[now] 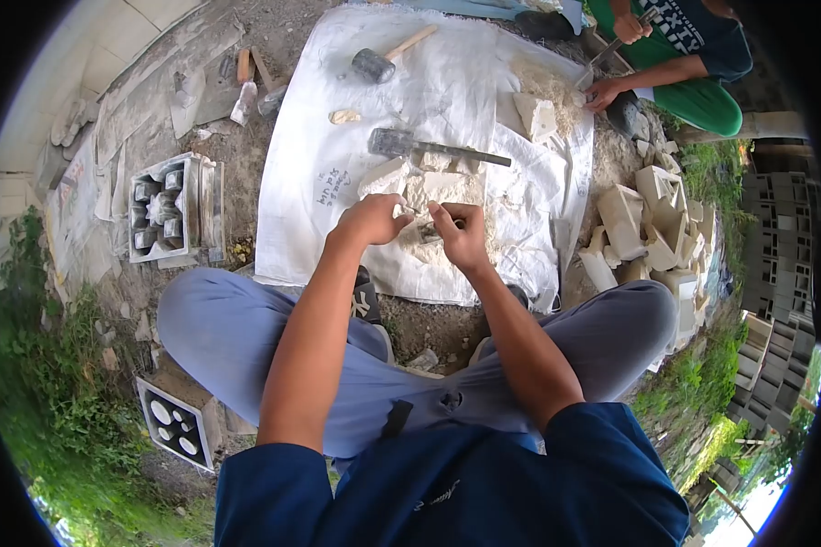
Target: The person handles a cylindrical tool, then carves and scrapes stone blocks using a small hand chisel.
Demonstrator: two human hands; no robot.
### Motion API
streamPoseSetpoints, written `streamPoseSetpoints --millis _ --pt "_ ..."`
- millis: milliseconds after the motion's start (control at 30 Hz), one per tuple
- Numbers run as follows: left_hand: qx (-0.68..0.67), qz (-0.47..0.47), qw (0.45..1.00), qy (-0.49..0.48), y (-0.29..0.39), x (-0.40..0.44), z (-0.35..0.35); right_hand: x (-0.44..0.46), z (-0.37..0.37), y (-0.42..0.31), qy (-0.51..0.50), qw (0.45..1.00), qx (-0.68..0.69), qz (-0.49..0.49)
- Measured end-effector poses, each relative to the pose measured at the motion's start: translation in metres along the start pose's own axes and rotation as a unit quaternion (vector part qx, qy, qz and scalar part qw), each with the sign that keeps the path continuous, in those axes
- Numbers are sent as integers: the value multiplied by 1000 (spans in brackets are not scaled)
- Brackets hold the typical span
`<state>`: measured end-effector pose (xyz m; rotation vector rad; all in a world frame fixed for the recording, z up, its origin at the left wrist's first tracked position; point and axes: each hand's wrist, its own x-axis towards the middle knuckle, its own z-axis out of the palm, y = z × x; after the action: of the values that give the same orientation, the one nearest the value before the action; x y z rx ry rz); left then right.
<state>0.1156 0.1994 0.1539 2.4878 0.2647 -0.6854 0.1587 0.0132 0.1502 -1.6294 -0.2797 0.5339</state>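
My left hand (pixel 371 219) is at the near left side of broken pale stone blocks (pixel 447 189), its thumb apart from its curved fingers. The fingertips are close to a pale chunk (pixel 385 177). My right hand (pixel 462 236) is closed at the near side of the same pieces, its thumb pointing up and left. A dark, round-ended thing shows partly within its curled fingers; its kind is unclear. Just beyond the blocks lies a dark-headed hammer (pixel 394 142), its handle pointing right.
A white woven sheet (pixel 292 201) spreads under the work, with a wooden-handled mallet (pixel 374 66) on it. Rubble (pixel 643 219) is heaped at right. A metal mould (pixel 164 208) stands at left. Another person's hand (pixel 602 94) holds a tool at upper right.
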Motion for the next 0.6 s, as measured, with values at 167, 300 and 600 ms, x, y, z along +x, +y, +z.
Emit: streamPoseSetpoints --millis 167,300,600 --pt "-42 -18 999 4 3 -4 -6 -9 5 -15 -8 999 -23 -48" --pt "-37 -15 999 1 1 -3 -4 -4 8 22 -19 994 -86 -63" --pt "-50 -32 998 10 -4 -5 -7 -12 13 -29 3 999 10 -41"
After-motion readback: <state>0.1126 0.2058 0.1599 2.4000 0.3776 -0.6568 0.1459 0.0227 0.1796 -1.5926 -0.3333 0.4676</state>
